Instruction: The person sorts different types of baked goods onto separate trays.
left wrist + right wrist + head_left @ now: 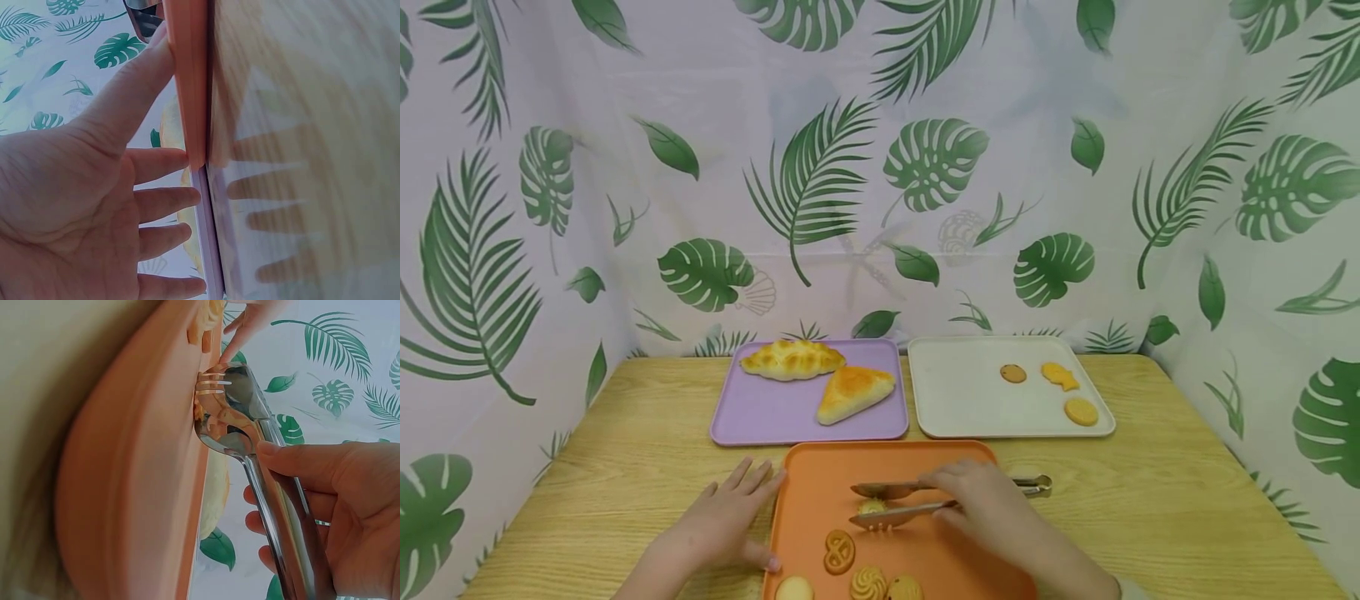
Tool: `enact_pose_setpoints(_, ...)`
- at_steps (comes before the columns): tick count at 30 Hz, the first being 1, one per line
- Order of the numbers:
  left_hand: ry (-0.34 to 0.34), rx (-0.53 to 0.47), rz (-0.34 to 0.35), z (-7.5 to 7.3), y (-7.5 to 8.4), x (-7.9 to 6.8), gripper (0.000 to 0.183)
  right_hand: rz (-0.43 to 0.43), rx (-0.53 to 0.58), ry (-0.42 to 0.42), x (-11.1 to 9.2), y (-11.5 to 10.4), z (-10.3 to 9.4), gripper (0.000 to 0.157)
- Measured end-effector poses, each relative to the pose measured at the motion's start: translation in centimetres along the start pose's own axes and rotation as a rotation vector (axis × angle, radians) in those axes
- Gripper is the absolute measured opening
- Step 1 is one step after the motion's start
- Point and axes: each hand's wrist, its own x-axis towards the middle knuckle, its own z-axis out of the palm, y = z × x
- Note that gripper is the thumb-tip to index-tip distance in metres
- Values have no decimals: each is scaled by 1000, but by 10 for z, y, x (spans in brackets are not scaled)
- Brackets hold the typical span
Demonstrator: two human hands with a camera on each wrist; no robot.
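Observation:
My right hand point(988, 508) grips metal tongs point(275, 506) from above, thumb on one arm and fingers round the other. The tongs' tips stand on either side of a small yellowish cookie point(872, 506) on the orange tray point(823, 467); whether both tips touch it I cannot tell. At the tray's left edge, my left hand point(726, 517) spreads its straight fingers, with the thumb against the rim. Nearer me on this tray lie a pretzel-shaped cookie point(839, 545), a swirled cookie point(868, 585), a round cookie point(906, 588) and a smooth pale cookie point(794, 589).
Behind on the left is a purple tray point(752, 417) with a braided bread point(792, 360) and a triangular bread point(855, 395). Beside it, a white tray point(962, 408) bears a small brown cookie point(1012, 373), a fish-shaped cookie point(1060, 376) and a round cookie point(1081, 411).

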Motion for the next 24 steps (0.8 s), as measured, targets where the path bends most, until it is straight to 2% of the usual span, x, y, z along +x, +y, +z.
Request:
enact_pose_setpoints(13, 11, 0, 1, 1, 0, -1, 110, 72, -40, 82, -2, 13, -16, 36)
enact_pose_setpoints(18, 9, -5, 0, 0, 1, -1, 110, 141, -53, 95, -3, 23, -29, 38)
enact_pose_setpoints(24, 5, -4, -2, 0, 1, -2, 110, 193, -54, 154, -8, 44, -42, 38)
